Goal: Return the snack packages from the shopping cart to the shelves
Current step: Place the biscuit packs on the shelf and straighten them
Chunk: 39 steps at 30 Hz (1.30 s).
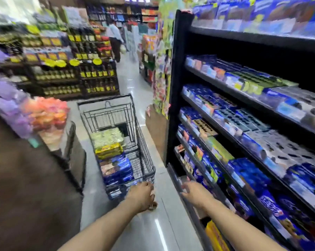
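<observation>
A black wire shopping cart (145,160) stands in the aisle ahead of me. It holds blue snack packages (116,169) at the near end, yellow packets (108,149) in the middle and pale green packs (107,135) further in. My left hand (141,195) rests on the cart's near right corner; the blur hides whether it grips the rim. My right hand (195,193) is by the lowest ledge of the black shelves (223,122) on the right, fingers apart and nothing in it. Those shelves are full of blue snack boxes (247,171).
A brown display stand (26,187) with purple and orange goods stands close on the left. Dark bottle shelves (66,75) line the far left. A person (115,38) stands far down the aisle. The grey floor (153,223) runs between cart and shelves.
</observation>
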{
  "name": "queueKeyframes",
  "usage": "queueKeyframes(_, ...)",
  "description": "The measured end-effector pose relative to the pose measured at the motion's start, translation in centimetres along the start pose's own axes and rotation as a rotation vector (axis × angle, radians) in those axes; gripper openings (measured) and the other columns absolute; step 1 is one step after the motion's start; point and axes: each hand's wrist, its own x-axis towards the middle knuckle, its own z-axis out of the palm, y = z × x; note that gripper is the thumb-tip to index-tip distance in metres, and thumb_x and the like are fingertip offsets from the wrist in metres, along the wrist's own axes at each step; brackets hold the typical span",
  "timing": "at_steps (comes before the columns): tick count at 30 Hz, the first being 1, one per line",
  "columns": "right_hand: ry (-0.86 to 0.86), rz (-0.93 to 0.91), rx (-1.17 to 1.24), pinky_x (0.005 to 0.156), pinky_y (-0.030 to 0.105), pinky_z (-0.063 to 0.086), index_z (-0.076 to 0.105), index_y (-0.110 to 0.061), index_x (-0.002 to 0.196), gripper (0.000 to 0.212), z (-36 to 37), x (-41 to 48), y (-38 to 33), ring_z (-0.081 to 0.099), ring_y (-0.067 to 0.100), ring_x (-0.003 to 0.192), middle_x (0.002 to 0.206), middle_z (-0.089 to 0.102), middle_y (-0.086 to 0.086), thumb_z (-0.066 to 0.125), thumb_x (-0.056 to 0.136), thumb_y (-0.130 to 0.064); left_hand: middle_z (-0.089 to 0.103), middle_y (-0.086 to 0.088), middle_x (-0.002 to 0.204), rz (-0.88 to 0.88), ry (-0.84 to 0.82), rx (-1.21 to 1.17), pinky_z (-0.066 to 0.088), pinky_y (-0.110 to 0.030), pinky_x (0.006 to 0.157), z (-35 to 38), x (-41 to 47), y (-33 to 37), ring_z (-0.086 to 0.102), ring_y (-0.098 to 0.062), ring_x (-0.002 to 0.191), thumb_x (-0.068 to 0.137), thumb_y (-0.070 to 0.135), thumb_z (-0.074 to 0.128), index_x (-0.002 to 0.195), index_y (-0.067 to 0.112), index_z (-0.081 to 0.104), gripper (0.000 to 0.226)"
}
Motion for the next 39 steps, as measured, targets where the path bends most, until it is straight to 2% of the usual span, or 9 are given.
queueKeyframes(6,-0.123,-0.178,-0.015,0.1,0.037,0.048,0.059,-0.024,0.129,0.046,-2.4,12.2,-7.2,0.057,0.026,0.123,0.133,0.062,0.007,0.052,0.091,-0.047,0.057,-0.011,0.129,-0.25,-0.024,0.003,0.047,-0.044,0.096,-2.8,4.0,-9.7,0.056,-0.035,0.119,0.095,0.043,0.048,0.124,0.017,0.056,0.039)
queueKeyframes(12,-0.224,-0.299,-0.045,0.093,0.032,0.046,0.062,-0.018,0.128,0.038,-2.8,22.3,-13.9,0.057,0.027,0.122,0.132,0.063,0.01,0.053,0.097,-0.038,0.058,-0.007,0.128,-0.425,-0.033,-0.102,0.048,-0.042,0.094,-2.8,6.8,-16.7,0.057,-0.031,0.118,0.092,0.041,0.044,0.121,0.018,0.059,0.04)
queueKeyframes(16,-0.319,-0.291,-0.028,0.087,0.031,0.049,0.063,-0.019,0.123,0.035,-1.0,28.5,-18.3,0.063,0.024,0.11,0.123,0.067,0.007,0.057,0.094,-0.04,0.061,-0.004,0.123,-0.464,-0.039,-0.145,0.051,-0.041,0.093,-1.8,9.4,-22.7,0.058,-0.03,0.116,0.087,0.043,0.041,0.123,0.022,0.06,0.045)
queueKeyframes(20,-0.379,-0.253,-0.006,0.08,0.028,0.049,0.064,-0.02,0.121,0.035,1.0,35.3,-22.1,0.064,0.02,0.101,0.121,0.068,0.004,0.058,0.095,-0.042,0.061,-0.007,0.126,-0.468,-0.069,-0.15,0.049,-0.042,0.094,-0.9,13.6,-29.7,0.059,-0.034,0.117,0.096,0.042,0.041,0.129,0.024,0.057,0.04)
queueKeyframes(24,-0.402,-0.151,-0.004,0.089,0.027,0.046,0.059,-0.019,0.131,0.043,1.5,40.7,-25.6,0.062,0.023,0.114,0.128,0.066,0.007,0.056,0.096,-0.044,0.061,-0.007,0.126,-0.42,-0.126,-0.147,0.046,-0.043,0.096,-1.3,17.6,-36.5,0.058,-0.034,0.118,0.095,0.049,0.037,0.128,0.024,0.057,0.046)
queueKeyframes(28,-0.427,-0.051,0.085,0.089,0.025,0.046,0.057,-0.017,0.135,0.045,0.9,45.3,-28.6,0.062,0.023,0.116,0.131,0.065,0.007,0.058,0.097,-0.042,0.058,-0.009,0.125,-0.337,-0.163,-0.078,0.047,-0.043,0.095,-2.3,22.2,-42.1,0.058,-0.035,0.117,0.095,0.036,0.043,0.128,0.021,0.056,0.039)
queueKeyframes(32,-0.414,0.024,0.205,0.086,0.026,0.046,0.057,-0.01,0.132,0.045,1.1,49.4,-30.2,0.061,0.021,0.103,0.126,0.065,0.009,0.061,0.097,-0.038,0.056,-0.009,0.125,-0.323,-0.188,-0.088,0.047,-0.044,0.094,-1.7,26.2,-45.0,0.056,-0.035,0.116,0.096,0.031,0.041,0.128,0.019,0.055,0.037)
queueKeyframes(35,-0.455,0.08,0.271,0.09,0.028,0.046,0.056,-0.005,0.133,0.048,2.7,52.6,-30.5,0.058,0.023,0.111,0.129,0.061,0.011,0.061,0.097,-0.036,0.051,-0.007,0.132,-0.29,-0.186,-0.111,0.043,-0.043,0.099,0.0,28.7,-46.1,0.049,-0.033,0.121,0.095,0.031,0.041,0.135,0.021,0.049,0.043)
queueKeyframes(39,-0.509,0.127,0.34,0.072,0.027,0.042,0.053,-0.005,0.134,0.05,5.2,57.7,-30.2,0.06,0.022,0.096,0.104,0.066,0.01,0.06,0.097,-0.037,0.044,-0.006,0.139,-0.269,-0.218,-0.047,0.037,-0.047,0.103,3.1,31.4,-46.8,0.041,-0.034,0.126,0.097,0.032,0.036,0.142,0.021,0.045,0.048)
